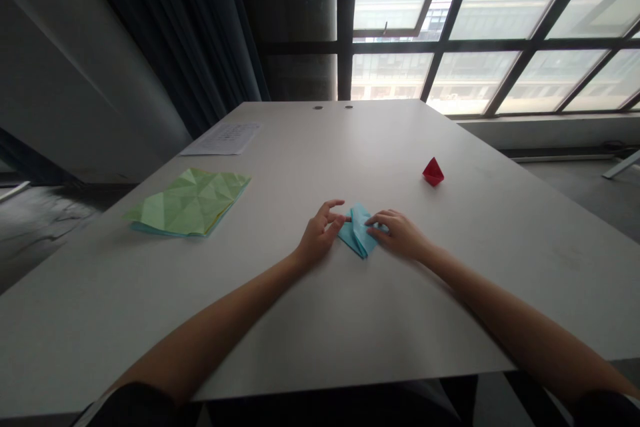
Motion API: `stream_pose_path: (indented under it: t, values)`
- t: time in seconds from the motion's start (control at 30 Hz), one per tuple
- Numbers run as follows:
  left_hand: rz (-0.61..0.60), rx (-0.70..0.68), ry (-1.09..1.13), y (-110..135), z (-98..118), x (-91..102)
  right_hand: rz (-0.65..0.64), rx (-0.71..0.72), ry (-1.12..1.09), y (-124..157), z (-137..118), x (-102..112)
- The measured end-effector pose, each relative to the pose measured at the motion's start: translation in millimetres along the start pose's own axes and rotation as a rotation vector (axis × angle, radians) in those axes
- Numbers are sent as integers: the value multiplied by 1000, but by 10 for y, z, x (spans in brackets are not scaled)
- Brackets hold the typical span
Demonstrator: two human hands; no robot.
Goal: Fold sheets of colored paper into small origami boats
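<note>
A light-blue sheet of origami paper point(361, 232), folded into a small diamond shape, lies on the white table between my hands. A raised flap runs along its middle. My left hand point(321, 232) is at its left side, with thumb and index finger closed on the flap's edge and the other fingers curled above. From the right, my right hand point(397, 232) grips the paper, its fingertips pressed on the upper right part. The underside of the paper is hidden.
A small red folded paper piece point(433, 173) stands at the right. To the left lies a stack of creased green and blue paper sheets point(193, 200). Behind it is a printed sheet point(225, 139). Two dark round fittings point(318, 107) sit near the far edge of the table point(320, 147).
</note>
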State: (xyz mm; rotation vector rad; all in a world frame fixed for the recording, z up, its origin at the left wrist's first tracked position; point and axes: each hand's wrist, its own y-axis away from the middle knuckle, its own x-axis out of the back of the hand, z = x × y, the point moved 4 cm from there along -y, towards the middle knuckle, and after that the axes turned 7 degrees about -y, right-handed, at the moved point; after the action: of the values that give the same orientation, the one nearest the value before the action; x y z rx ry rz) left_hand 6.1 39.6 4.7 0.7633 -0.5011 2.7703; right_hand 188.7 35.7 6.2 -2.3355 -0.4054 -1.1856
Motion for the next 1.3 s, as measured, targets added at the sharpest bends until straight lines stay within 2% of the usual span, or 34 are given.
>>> stream_pose_path:
  t: [0.07,0.17,0.23,0.3,0.4,0.53,0.67,0.73,0.9,0.97,1.03,1.13,1.3]
  values:
    - [61,-54,-112,6,39,38,-42,20,64,12,-7,-21]
    - [148,-191,-425,25,129,92,-48,28,123,25,14,-38]
    - [76,-319,-586,42,183,63,-45,28,135,30,29,-48]
    - [-55,-436,-662,63,202,3,-43,24,131,32,38,-49]
    - [-198,-502,-704,73,166,-65,-64,30,112,35,36,-23]
    - [-243,-486,-765,30,92,-80,-154,112,60,50,-1,42]
    - [-252,-560,-852,8,69,-86,-191,152,30,62,-10,76]
    - [-234,-553,-858,2,54,-79,-176,141,29,57,-5,68]
    - [-131,-418,-819,-10,24,-29,-122,147,8,36,-6,19]
    - [-139,-434,-796,3,42,-27,-107,164,-11,29,-3,0]
    - [-181,-507,-765,28,81,-38,-89,159,-42,23,7,-8]
    - [-232,-597,-729,68,140,-45,-31,97,-141,12,26,17]
    - [-174,-533,-564,76,196,-20,72,-60,-357,-8,47,75]
